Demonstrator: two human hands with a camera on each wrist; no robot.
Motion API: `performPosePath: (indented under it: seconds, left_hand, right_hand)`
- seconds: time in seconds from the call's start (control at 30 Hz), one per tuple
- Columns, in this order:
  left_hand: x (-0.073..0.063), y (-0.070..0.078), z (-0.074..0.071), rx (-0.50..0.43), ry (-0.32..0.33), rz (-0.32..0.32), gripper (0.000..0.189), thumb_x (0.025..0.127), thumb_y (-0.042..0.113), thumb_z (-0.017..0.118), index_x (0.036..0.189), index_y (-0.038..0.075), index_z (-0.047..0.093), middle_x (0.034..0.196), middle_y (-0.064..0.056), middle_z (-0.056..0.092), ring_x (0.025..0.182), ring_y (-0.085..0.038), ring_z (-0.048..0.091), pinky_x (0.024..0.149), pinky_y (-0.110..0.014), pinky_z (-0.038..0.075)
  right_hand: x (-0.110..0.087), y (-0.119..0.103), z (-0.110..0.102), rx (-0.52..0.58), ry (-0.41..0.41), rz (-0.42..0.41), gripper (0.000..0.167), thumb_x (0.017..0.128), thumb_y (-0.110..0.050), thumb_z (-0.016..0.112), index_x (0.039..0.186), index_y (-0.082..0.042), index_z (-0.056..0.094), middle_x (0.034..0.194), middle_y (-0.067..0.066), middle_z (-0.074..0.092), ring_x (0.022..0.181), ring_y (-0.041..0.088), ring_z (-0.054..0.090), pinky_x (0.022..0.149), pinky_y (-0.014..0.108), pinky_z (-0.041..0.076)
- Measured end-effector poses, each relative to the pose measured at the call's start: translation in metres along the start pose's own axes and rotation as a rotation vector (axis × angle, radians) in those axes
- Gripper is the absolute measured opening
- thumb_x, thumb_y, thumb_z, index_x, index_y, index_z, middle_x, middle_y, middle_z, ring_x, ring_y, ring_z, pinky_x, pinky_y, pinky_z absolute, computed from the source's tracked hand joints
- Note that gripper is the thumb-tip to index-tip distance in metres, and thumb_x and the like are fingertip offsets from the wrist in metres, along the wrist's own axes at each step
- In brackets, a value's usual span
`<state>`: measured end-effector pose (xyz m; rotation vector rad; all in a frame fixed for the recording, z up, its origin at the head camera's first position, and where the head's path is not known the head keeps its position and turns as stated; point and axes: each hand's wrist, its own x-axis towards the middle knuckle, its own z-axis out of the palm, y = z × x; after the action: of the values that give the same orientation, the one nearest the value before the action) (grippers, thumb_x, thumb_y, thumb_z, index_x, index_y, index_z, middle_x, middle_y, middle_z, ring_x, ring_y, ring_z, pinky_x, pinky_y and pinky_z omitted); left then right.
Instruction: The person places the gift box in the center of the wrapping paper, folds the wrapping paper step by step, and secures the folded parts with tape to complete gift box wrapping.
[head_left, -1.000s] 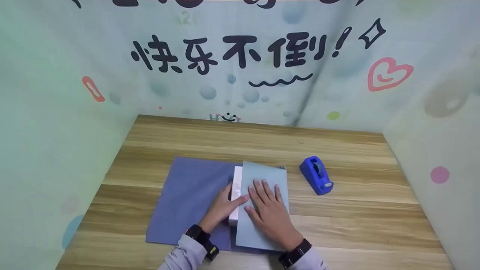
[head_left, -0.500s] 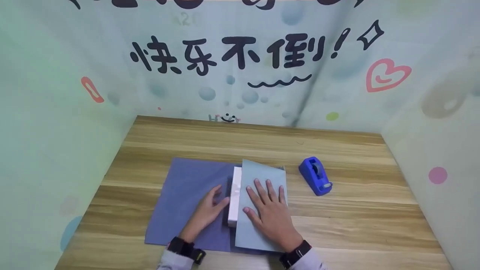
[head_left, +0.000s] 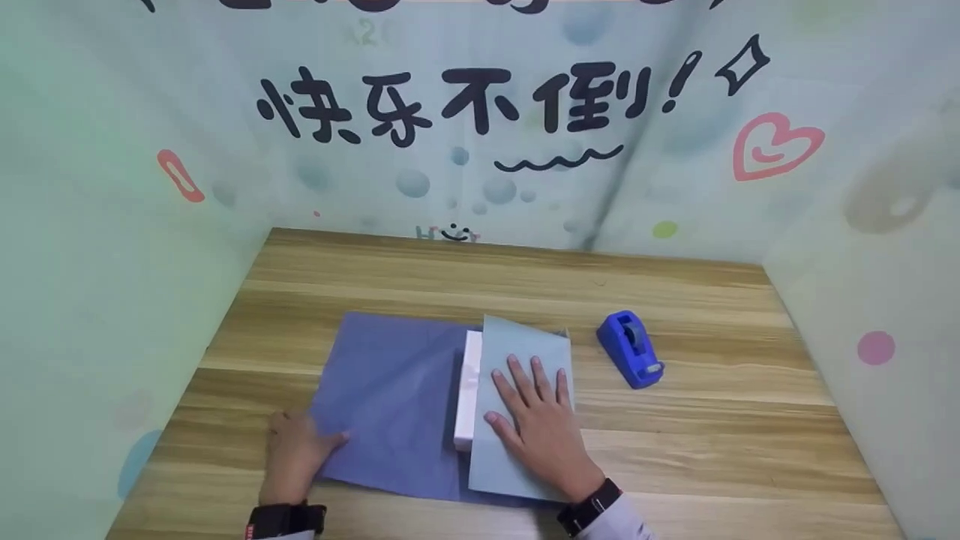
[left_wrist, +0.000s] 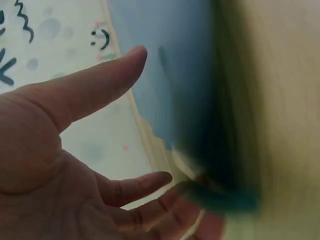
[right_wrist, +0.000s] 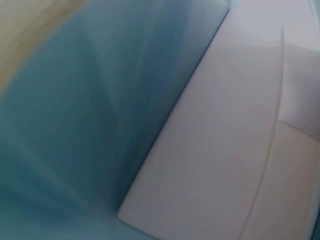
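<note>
A white box [head_left: 467, 390] lies on a sheet of blue wrapping paper [head_left: 397, 405]. The sheet's pale blue right-hand flap [head_left: 517, 469] is folded over the box, leaving only its left side bare in the head view. My right hand [head_left: 544, 431] rests flat on that flap, fingers spread. At the paper's left edge is my left hand [head_left: 296, 450], its thumb over the sheet and its fingers beyond the edge. Thumb and fingers stand well apart around the paper in the left wrist view. The right wrist view looks along the box [right_wrist: 200, 140] beside the paper [right_wrist: 75, 125].
A blue tape dispenser [head_left: 631, 349] stands to the right of the wrapped side. The wooden table [head_left: 712, 450] is bounded by printed fabric walls [head_left: 420, 202] at the back and both sides.
My left hand has let go of the box's left side and moved left across the sheet to its outer edge. The right hand has stayed pressed on the flap.
</note>
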<state>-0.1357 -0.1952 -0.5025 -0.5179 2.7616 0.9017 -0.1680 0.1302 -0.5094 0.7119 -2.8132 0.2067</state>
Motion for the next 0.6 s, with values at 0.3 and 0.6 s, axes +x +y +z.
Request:
performPosePath:
  seconds: [0.3, 0.6]
  left_hand:
    - [0.004, -0.013, -0.013, -0.111, -0.101, -0.065, 0.051, 0.085, 0.031, 0.064, 0.111, -0.013, 0.057, 0.100, -0.027, 0.062, 0.083, -0.034, 0.060, 0.064, -0.039, 0.045]
    - [-0.004, -0.001, -0.032, -0.313, 0.019, 0.021, 0.040, 0.092, 0.030, 0.054, 0.106, -0.007, 0.056, 0.101, -0.020, 0.061, 0.092, -0.028, 0.057, 0.071, -0.028, 0.043]
  right_hand:
    - [-0.001, 0.001, 0.001, 0.009, -0.028, 0.007, 0.059, 0.095, -0.054, 0.033, 0.146, -0.024, 0.031, 0.155, 0.004, 0.023, 0.142, 0.034, 0.018, 0.110, 0.063, 0.012]
    - [0.000, 0.001, 0.000, 0.016, -0.032, 0.010, 0.059, 0.095, -0.054, 0.034, 0.146, -0.023, 0.031, 0.155, 0.004, 0.023, 0.142, 0.034, 0.017, 0.110, 0.063, 0.011]
